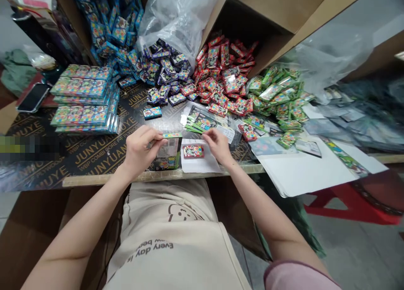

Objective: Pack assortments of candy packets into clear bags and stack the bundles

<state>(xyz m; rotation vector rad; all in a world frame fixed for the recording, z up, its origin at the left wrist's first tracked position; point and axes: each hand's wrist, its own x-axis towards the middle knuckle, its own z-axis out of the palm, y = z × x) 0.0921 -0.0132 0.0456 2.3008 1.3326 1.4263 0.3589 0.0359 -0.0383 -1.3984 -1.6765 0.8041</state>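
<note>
At the table's front edge, my left hand (142, 151) pinches the upper edge of a dark printed packet (167, 157) with a barcode and a green edge. My right hand (217, 145) has its thumb and fingers pressed together beside a pile of green and black printed packets (202, 121); what they hold, if anything, is hidden. Between the hands, a small red box (193, 151) lies on a white sheet (198, 166). A small blue box (152, 113) rests beyond my left hand.
Heaps of blue boxes (118, 31), purple boxes (167, 67), red boxes (221, 79) and green boxes (277, 96) spill across the back. Stacked wrapped packs (83, 98) and a phone (34, 97) are left. White cardboard (284, 168) overhangs the front edge, near a red stool (353, 203).
</note>
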